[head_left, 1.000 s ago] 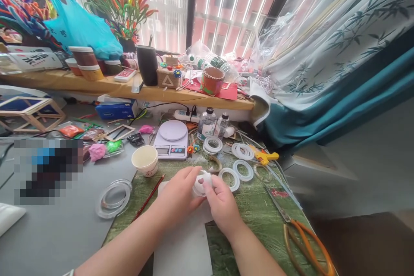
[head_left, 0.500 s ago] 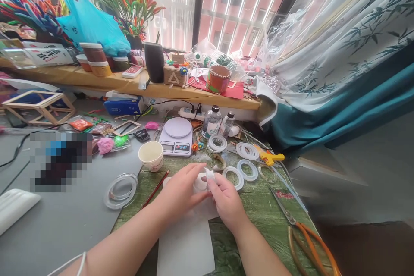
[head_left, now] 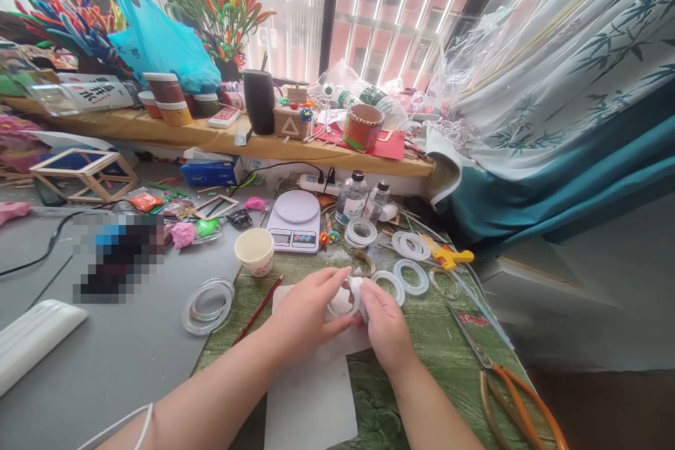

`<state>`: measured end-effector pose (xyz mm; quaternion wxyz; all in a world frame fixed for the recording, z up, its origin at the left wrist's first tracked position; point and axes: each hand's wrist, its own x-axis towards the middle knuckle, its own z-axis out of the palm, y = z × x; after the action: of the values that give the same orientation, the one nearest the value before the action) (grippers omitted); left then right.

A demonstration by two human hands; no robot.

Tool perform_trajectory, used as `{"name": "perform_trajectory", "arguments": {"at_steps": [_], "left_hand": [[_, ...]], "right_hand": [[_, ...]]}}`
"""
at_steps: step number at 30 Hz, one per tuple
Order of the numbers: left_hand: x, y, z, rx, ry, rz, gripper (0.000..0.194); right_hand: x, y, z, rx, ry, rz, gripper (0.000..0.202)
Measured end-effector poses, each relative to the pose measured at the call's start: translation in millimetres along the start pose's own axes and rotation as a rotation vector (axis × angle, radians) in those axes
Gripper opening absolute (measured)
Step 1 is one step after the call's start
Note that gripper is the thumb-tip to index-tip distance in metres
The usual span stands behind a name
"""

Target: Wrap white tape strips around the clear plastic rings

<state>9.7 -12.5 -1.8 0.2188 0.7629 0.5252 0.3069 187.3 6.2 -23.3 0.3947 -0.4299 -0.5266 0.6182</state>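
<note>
Gripping a clear ring (head_left: 342, 314), head view: left hand (head_left: 304, 313) fingers on its rim, right hand (head_left: 389, 327) fingers pinching a white scrap (head_left: 357, 289) against it. Ring sits over white paper (head_left: 311, 404) on the green counter (head_left: 429, 373).

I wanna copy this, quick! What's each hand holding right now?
Left hand: closed, holding a clear ring.
Right hand: closed, holding a white piece at the ring.

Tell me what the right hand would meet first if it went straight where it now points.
Past its white strip, the right hand would probably meet the clear ring in the left hand; depth is unclear.
</note>
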Motion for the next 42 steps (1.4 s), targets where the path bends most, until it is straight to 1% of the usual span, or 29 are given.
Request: {"name": "perform_trajectory", "arguments": {"at_steps": [2,5,8,10,12,14,17,22,25,28,30,34,36,38,42], "left_hand": [[0,0,0.7,0.001,0.013,0.002,0.075],[0,0,0.5,0.014,0.059,-0.037,0.072],[1,0,-0.4,0.027,0.043,0.000,0.071],[1,-1,-0.9,0.049,0.042,0.005,0.069],[3,-2,-1.1,0.065,0.058,-0.046,0.065],[4,-4,-0.8,0.076,0.066,-0.058,0.063],[5,-5,0.1,0.072,0.065,-0.018,0.063],[5,-4,0.4,0.074,0.072,-0.081,0.063],[4,-2,1.1,0.061,0.046,-0.056,0.065],[4,-3,1.8,0.062,0.085,-0.120,0.062],[4,-5,1.9,0.067,0.097,-0.152,0.061],[4,-7,1.3,0.067,0.057,-0.145,0.063],[5,-6,0.9,0.070,0.056,-0.167,0.061],[5,-6,1.3,0.071,0.051,-0.187,0.062],[5,-4,2.5,0.052,0.027,-0.163,0.067]], "right_hand": [[0,0,1,0.000,-0.010,-0.016,0.050],[-1,-1,4,-0.048,-0.048,-0.070,0.048],[-2,-5,5,-0.053,-0.007,-0.094,0.046],[-2,-9,4,-0.112,0.000,-0.164,0.044],[-1,-11,3,-0.185,-0.025,-0.222,0.043],[1,-10,3,-0.192,-0.015,-0.208,0.045],[3,-6,2,-0.151,0.034,-0.164,0.048],[3,-4,4,-0.153,0.015,-0.167,0.048],[3,-5,4,-0.134,0.029,-0.164,0.048],[4,-5,4,-0.137,-0.026,-0.182,0.047],[5,-4,5,-0.132,-0.031,-0.183,0.046],[5,-5,5,-0.116,-0.017,-0.196,0.044],[4,-7,6,-0.150,-0.037,-0.228,0.043],[4,-9,6,-0.158,-0.028,-0.242,0.043],[4,-12,7,-0.164,-0.009,-0.255,0.041]]}}
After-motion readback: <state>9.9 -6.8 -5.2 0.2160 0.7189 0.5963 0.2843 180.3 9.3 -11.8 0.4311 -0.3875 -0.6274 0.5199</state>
